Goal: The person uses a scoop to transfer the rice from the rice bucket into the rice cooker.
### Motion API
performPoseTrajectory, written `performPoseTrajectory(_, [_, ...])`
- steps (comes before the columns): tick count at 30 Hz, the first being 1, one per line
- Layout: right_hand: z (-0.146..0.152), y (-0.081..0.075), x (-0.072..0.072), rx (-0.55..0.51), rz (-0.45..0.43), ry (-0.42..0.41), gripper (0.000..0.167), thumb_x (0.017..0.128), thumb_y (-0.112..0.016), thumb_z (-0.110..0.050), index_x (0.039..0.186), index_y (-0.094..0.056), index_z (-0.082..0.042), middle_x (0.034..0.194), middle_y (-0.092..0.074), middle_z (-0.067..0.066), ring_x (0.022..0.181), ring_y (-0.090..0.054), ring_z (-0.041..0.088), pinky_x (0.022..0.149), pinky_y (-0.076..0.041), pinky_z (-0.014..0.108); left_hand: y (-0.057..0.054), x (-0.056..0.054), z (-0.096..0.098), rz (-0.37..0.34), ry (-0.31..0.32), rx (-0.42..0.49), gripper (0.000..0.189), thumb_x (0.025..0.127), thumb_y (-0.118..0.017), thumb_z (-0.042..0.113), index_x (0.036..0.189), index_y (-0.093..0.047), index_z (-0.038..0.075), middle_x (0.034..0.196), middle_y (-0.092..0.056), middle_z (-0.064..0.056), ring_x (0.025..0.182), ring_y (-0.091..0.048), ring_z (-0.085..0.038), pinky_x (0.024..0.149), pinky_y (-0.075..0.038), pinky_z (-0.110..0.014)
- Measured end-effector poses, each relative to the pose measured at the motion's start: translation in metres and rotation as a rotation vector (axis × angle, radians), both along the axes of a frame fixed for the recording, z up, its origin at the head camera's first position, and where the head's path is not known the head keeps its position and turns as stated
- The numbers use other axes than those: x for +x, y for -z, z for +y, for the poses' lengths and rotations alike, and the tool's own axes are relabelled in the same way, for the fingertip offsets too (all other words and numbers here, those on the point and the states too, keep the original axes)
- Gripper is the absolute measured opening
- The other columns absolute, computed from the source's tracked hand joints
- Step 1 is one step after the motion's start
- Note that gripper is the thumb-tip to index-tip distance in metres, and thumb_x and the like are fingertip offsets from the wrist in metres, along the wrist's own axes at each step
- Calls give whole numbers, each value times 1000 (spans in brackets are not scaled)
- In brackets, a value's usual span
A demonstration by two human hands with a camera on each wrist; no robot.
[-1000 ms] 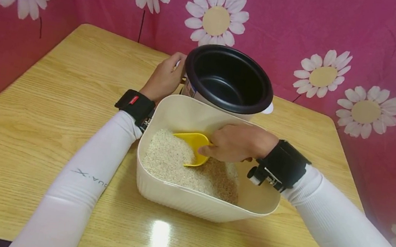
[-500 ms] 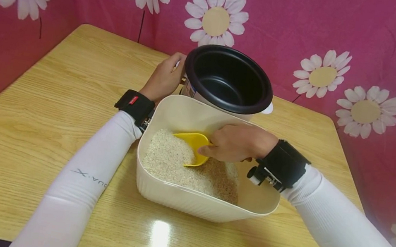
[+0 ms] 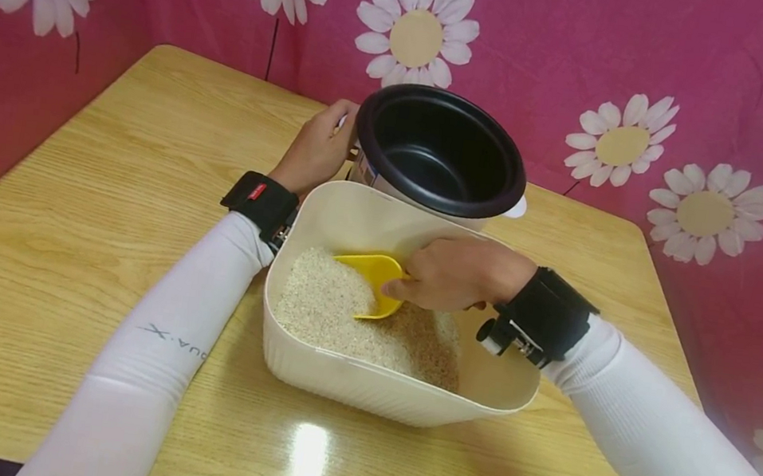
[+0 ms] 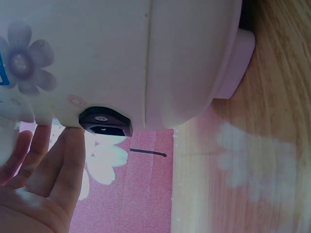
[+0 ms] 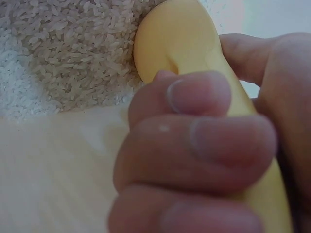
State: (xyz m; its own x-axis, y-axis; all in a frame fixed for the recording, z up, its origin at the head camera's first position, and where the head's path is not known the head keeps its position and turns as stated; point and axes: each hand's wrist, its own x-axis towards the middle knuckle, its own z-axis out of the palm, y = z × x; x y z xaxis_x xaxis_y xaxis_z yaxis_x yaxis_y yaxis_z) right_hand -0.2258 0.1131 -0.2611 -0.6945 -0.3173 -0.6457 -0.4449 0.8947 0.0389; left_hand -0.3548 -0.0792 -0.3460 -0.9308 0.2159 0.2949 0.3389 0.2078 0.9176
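In the head view my right hand (image 3: 452, 274) grips a yellow scoop (image 3: 382, 274) inside a cream plastic bin (image 3: 361, 396). The scoop's bowl lies in a heap of rice (image 3: 328, 311). The right wrist view has the fingers curled round the scoop's handle (image 5: 233, 97). Beyond the bin stands a white rice cooker (image 4: 97, 58) with a black inner pot (image 3: 437, 149), uncovered, nothing seen inside. My left hand (image 3: 316, 151) holds the cooker at its left side handle; in the left wrist view its fingertips reach the cooker's wall beside a black power socket (image 4: 104, 121).
Both stand on a light wooden table (image 3: 100, 233). The bin is close in front of the cooker, overlapping its base in the head view. A pink cloth (image 3: 523, 39) with daisies hangs behind the table and along its sides.
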Motion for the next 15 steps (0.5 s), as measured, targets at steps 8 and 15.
performPoseTrajectory(8, [1, 1, 1, -10, 23, -49, 52, 103, -47, -61, 74, -59, -19, 61, -50, -4, 52, -48, 16, 54, -39, 26, -1, 1, 0, -6, 6, -1, 43, 112, -39, 36, 136, -55, 3, 131, -63, -20, 117, -67, -32, 100, -61, -45])
performPoseTrajectory(15, [3, 1, 0, -42, 25, -85, 50, 105, -46, -58, 78, -62, -19, 62, -52, -5, 57, -52, 16, 59, -41, 27, -1, 2, 0, -20, 10, -1, 44, 112, -40, 37, 136, -54, 4, 133, -63, -20, 119, -66, -32, 102, -60, -46])
